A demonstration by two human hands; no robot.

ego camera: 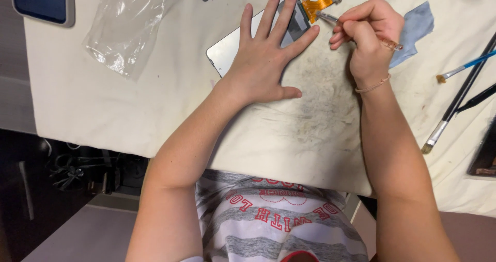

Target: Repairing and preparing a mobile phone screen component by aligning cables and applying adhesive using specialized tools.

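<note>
The left hand (263, 60) lies flat, fingers spread wide, pressing down on a phone screen panel (227, 50) that rests back side up on the surface (155, 96). The panel sits at a slant, its lower corner toward the person and its upper end under the fingertips. From that upper end an orange flex cable (313, 2) sticks out, just beyond the left index finger. The right hand (369, 34) is curled closed around a thin tool (356, 30) with a metal tip and a translucent pinkish handle; the tip points at the base of the flex cable, touching or very nearly touching it, which cannot be settled from this angle. A thin bracelet (373, 85) circles the right wrist. The two hands are near each other, the panel under the left and just beside the right. The surface is covered with an off-white cloth, smudged grey in front of the hands. On it: a crumpled clear plastic bag (126, 27) to the left, a blue-grey wipe (416, 27) partly under the right hand, several brushes (454, 107) at the right edge. A dark phone (44, 1) lies at the upper left corner. Below the surface edge, dark floor and tangled cables (72, 171).
</note>
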